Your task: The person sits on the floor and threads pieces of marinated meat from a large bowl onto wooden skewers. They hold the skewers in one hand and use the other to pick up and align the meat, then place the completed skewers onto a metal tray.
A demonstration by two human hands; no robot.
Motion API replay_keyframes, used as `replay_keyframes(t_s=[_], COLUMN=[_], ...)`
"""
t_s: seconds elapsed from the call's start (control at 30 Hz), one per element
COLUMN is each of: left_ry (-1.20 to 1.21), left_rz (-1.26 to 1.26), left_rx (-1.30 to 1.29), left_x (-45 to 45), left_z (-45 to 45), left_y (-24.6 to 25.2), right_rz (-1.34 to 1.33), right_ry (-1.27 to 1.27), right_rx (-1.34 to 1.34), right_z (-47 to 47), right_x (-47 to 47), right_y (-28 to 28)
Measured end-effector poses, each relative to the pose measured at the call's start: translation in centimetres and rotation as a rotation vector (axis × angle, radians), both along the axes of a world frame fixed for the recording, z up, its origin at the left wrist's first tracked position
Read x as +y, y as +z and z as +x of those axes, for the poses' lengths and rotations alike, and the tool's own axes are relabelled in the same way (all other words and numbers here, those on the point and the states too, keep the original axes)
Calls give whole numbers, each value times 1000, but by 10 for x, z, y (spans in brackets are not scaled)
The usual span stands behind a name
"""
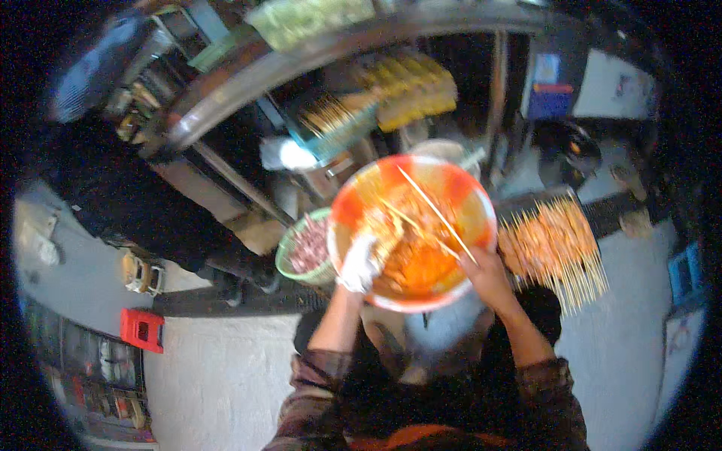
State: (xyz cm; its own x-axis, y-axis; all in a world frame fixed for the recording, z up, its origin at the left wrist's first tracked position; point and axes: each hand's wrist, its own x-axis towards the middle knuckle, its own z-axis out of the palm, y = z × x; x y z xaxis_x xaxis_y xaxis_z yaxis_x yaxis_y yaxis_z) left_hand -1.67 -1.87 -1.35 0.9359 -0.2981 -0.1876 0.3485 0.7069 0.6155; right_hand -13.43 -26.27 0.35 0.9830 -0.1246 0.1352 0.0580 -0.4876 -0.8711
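Note:
A large orange-and-white basin [341,197] holds reddish-orange marinated pieces, probably meat [426,262]. My left hand [361,262], in a whitish glove, is inside the basin's left side, at some marinated pieces; blur hides whether its fingers are closed on them. My right hand [488,276] is at the basin's right rim, shut on a thin wooden skewer [431,208] that points up and left over the basin. A second skewer [414,222] lies slantwise across the marinated pieces between the hands.
Right of the basin, many loaded skewers [550,239] lie in rows on a dark tray. A green basket [285,259] with pinkish pieces stands at the left. Beyond are a teal tray [338,144] with skewers and a yellow stack [417,96]. A red plastic stool [142,330] stands far left.

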Motion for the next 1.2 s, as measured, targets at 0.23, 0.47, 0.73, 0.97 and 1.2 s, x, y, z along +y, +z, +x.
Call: replay_keyframes(t_s=[0.23,0.47,0.73,0.97,1.2], left_ry=[161,175,215,182,166], left_rz=[-42,-46,-52,-66,-26], left_rx=[-158,-171,-145,-156,-175], left_x=[13,19,12,12,12], left_z=[24,33,34,35,35], left_y=[10,9,11,12,13], right_rz=[163,163,164,210,212], right_ry=[85,135,132,104,128], right_rx=[95,176,188,205,205], right_z=[-6,-13,-13,-14,-12], right_x=[-3,-3,-6,-6,-7], right_y=[0,18,12,8,11])
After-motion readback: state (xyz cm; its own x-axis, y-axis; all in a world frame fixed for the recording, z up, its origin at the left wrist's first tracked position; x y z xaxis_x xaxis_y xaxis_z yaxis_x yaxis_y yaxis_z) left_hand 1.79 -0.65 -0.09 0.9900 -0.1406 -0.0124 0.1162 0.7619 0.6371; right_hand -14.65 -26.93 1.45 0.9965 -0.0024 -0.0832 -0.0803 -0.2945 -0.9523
